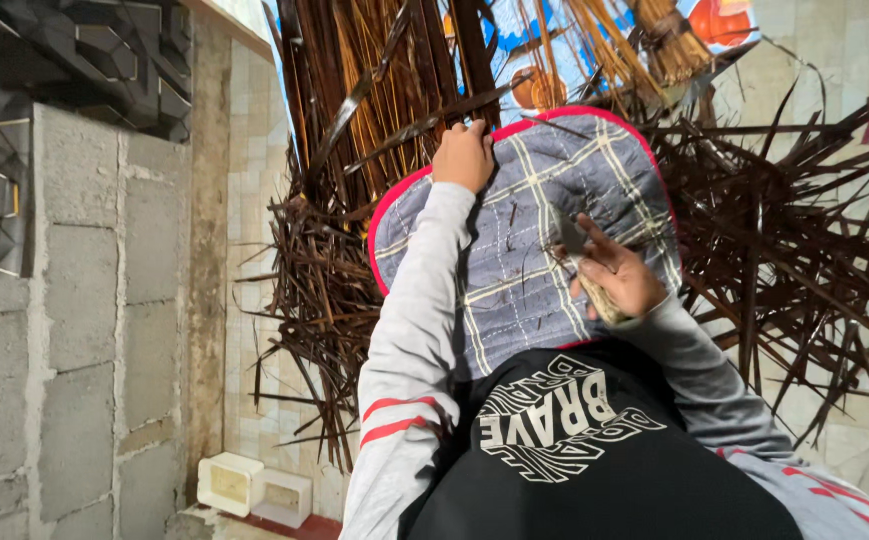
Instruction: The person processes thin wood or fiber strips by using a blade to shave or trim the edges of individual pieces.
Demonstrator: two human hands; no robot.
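Strips (pixel 424 125) meet the left hand (pixel 462 155), closed at the quilted pad's (pixel 534 230) far edge; right hand (pixel 616 275) grips a knife (pixel 572 240), handle hidden.

1. The single head camera is looking steeply down from the person's head, over the chest and both sleeves.
2. It is sitting close, with the quilted lap pad (pixel 534 230) filling the middle.
3. It is facing a tiled floor (pixel 254 250), with a block wall (pixel 84 300) along the left edge.
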